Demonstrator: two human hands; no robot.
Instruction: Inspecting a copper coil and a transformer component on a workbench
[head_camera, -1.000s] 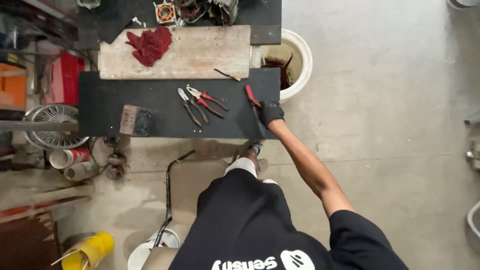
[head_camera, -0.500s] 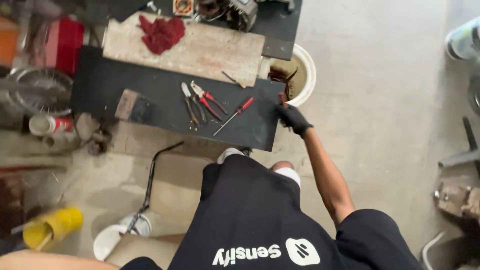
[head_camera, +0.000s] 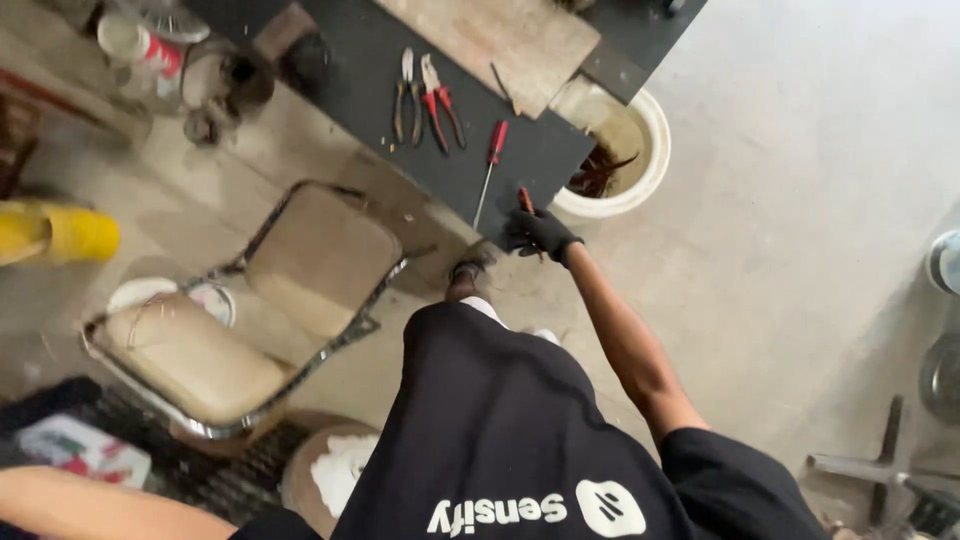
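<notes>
Gripped in gloved right hand (head_camera: 538, 232) at frame centre: small red-handled tool (head_camera: 525, 198), at near corner of dark bench (head_camera: 380, 60). Left hand not seen. White bucket (head_camera: 650, 150) just right of bench. Tan chair (head_camera: 300, 270) lower left. Red screwdriver (head_camera: 490, 165), pliers (head_camera: 440, 100) laid on bench.

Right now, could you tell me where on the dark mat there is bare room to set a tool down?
The dark mat is bare between the pliers and the jars at its left end. It is crowded around the red-handled screwdriver and the corner near the gloved right hand, beside the white bucket.
</notes>
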